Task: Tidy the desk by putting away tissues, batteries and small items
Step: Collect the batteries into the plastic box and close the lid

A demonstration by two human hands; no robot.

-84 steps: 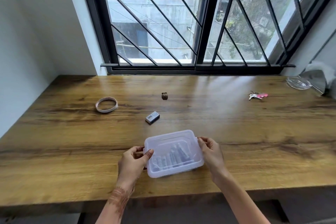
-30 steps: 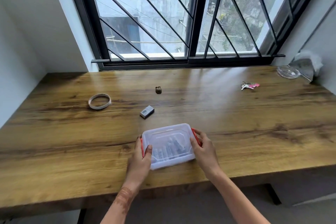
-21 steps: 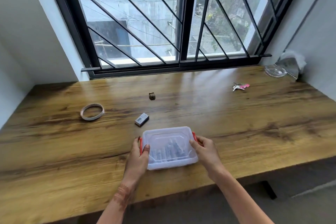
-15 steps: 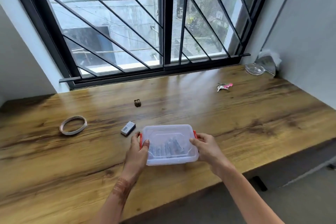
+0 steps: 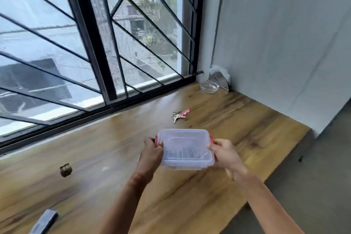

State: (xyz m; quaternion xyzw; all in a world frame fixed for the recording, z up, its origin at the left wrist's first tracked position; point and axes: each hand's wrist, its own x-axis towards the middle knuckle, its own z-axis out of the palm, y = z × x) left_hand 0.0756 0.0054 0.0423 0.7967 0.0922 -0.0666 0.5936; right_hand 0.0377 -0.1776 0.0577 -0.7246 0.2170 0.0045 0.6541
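Box one, left hand, right hand gripping; batteries perhaps several.

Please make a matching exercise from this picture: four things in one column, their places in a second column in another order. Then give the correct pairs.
Things
1. plastic box
2. keys
3. glass dish
4. small brown object

Places
A. far right corner of the desk
B. gripped by the left hand and the right hand
C. on the desk, beyond the plastic box
D. on the desk, far left

Pairs: 1-B, 2-C, 3-A, 4-D
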